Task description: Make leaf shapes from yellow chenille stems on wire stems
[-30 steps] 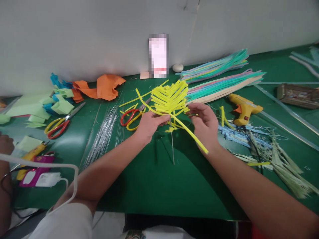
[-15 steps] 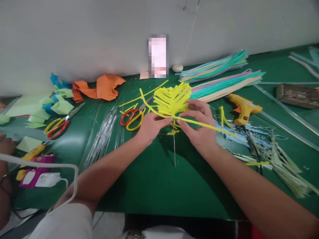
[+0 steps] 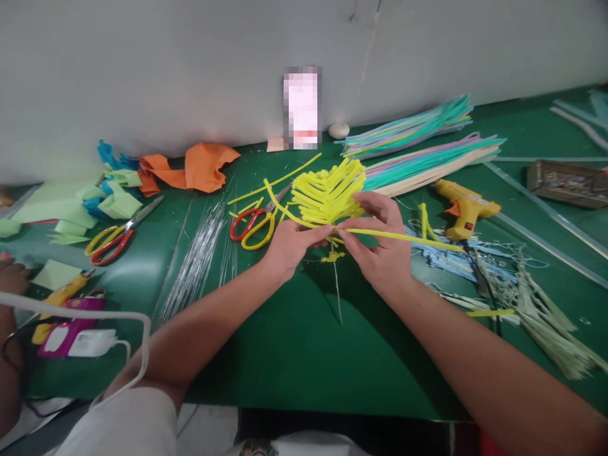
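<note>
A yellow leaf shape made of pipe cleaners (image 3: 327, 190) is held up over the table, its wire stem (image 3: 337, 291) hanging down. Across the leaf's base runs a long yellow pipe cleaner (image 3: 399, 235), its left end curving up and its right end reaching past my right hand. My left hand (image 3: 297, 244) pinches this strand near the stem. Close by on the other side, my right hand (image 3: 380, 237) grips the same strand between thumb and fingers, other fingers against the leaf's edge. Red-and-yellow scissors (image 3: 259, 228) lie just behind my left hand.
Thin wires (image 3: 197, 266) lie left, near another pair of scissors (image 3: 118, 237). Pipe cleaner bundles (image 3: 427, 158) and a yellow glue gun (image 3: 465, 206) are right. A phone (image 3: 302, 107) leans on the wall. Another person's hand (image 3: 13, 277) shows far left.
My fingertips have drawn closer together at the leaf's base, and the strand's right part has straightened a little. The stem's lower end has swung slightly right.
</note>
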The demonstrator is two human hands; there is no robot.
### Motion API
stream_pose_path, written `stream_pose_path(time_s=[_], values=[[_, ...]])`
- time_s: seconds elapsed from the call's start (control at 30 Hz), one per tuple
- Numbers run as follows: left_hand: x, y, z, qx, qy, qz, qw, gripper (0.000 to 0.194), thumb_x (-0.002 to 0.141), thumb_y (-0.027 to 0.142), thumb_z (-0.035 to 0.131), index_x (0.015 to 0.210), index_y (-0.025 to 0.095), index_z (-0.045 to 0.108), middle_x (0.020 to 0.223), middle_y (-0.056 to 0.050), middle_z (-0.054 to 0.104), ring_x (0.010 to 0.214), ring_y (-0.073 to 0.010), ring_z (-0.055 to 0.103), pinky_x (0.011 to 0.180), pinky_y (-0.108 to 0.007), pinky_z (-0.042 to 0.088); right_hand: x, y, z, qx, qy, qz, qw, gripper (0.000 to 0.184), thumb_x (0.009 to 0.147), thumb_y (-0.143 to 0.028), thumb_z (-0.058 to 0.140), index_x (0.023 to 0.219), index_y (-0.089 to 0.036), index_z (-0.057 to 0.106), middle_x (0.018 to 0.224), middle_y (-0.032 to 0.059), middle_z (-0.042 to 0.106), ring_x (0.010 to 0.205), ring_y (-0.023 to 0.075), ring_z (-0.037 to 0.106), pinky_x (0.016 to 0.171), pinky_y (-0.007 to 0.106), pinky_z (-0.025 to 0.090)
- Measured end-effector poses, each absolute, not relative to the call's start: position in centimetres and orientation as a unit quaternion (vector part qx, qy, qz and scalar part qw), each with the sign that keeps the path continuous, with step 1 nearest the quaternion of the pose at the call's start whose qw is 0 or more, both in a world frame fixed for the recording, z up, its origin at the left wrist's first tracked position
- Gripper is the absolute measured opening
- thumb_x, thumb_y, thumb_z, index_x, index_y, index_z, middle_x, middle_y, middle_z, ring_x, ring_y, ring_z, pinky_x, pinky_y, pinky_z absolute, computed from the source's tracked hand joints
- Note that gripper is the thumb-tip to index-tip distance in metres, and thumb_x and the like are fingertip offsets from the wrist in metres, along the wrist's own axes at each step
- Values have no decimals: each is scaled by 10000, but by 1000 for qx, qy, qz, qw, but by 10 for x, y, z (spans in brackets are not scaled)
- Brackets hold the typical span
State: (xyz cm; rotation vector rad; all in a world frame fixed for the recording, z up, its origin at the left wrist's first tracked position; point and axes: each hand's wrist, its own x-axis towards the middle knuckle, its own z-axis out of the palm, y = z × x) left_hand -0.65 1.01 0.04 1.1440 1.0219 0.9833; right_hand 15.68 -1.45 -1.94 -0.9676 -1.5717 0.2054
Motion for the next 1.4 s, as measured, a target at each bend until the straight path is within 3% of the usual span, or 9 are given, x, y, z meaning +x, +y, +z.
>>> stream_pose_path(time_s=[0.27, 0.57, 0.67, 0.93, 1.4], values=[[-5, 9, 1, 486, 436, 437, 619, 255, 627, 347, 829, 741, 140, 733, 687, -24, 691, 575, -102, 568, 595, -253, 472, 154, -19, -16, -408, -658, 111, 623, 142, 799, -172, 664, 914, -255, 671, 1214, 69, 569, 1174, 262, 574, 1000, 506, 483], [-6, 9, 2, 489, 445, 419, 622, 240, 637, 336, 819, 761, 145, 743, 696, -30, 701, 599, -112, 584, 595, -251, 450, 156, -13, -27, -439, -580, 158, 668, 49, 814, -247, 670, 861, -250, 655, 1140, 56, 620, 1147, 254, 578, 988, 508, 470], [-7, 10, 3, 498, 449, 415, 615, 243, 634, 342, 820, 751, 144, 742, 700, -34, 704, 598, -115, 587, 595, -253, 450, 154, -13, -28, -428, -550, 198, 689, 48, 818, -267, 678, 852, -245, 653, 1036, 45, 636, 1068, 227, 604, 932, 450, 502], [-8, 11, 5, 498, 435, 424, 619, 274, 592, 325, 846, 763, 140, 738, 713, -30, 711, 616, -121, 604, 630, -270, 486, 149, -15, -20, -444, -431, 337, 709, 149, 764, -329, 750, 803, -231, 645, 771, -20, 649, 639, 133, 620, 670, 314, 535], [-6, 14, 0, 419, 433, 402, 689, 230, 637, 309, 813, 735, 129, 709, 672, -14, 667, 560, -79, 558, 581, -234, 446, 155, -4, -16, -423, -320, 493, 690, 162, 671, -314, 743, 719, -215, 624, 622, -46, 584, 514, 112, 566, 569, 286, 517]])
